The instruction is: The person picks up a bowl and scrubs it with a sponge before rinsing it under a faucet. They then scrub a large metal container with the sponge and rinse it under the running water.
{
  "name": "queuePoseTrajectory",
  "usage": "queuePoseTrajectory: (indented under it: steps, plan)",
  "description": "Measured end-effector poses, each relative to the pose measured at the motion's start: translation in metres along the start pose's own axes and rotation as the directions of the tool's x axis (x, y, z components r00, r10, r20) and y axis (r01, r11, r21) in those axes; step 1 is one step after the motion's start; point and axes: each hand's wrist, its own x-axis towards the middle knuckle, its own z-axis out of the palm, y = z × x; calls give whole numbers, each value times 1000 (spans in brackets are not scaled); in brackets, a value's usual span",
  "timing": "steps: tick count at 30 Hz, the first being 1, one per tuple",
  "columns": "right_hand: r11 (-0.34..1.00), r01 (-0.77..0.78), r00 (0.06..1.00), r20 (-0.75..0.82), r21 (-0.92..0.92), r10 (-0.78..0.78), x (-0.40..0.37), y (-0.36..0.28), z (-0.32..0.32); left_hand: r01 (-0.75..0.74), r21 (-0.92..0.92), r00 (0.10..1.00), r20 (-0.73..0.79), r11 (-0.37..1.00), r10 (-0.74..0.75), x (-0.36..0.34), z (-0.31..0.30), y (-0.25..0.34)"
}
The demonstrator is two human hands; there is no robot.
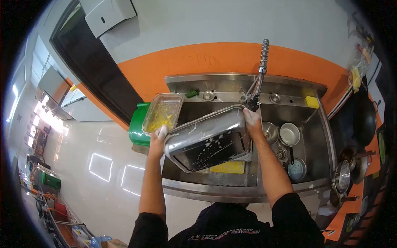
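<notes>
A large rectangular metal pan (206,138) with white suds on its outside is held tilted over the left basin of a steel sink (194,180). My left hand (159,134), sudsy, grips its left end, and my right hand (251,118), also sudsy, grips its upper right corner. A clear tray (164,108) with yellow bits in it lies just beyond my left hand. The spring-necked faucet (263,62) stands beside my right hand. Part of a yellow board (231,167) shows below the pan in the basin.
The right basin holds a saucepan (289,134), a metal bowl (269,133) and a bluish pan (296,169). A yellow sponge (312,102) and a green pad (192,94) rest on the back ledge. A green bin (139,126) stands left. Pans (364,120) hang at the right.
</notes>
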Motion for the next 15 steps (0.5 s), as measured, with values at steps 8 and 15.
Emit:
queuePoseTrajectory:
  steps: [8,15]
  plan:
    - [875,192,909,-257,-444,-330,-24,-13,-7,-96,294,957,-237,951,170,-17,29,0]
    - [792,143,817,-381,-594,-433,-38,-32,-11,-185,344,903,-310,920,297,-20,48,0]
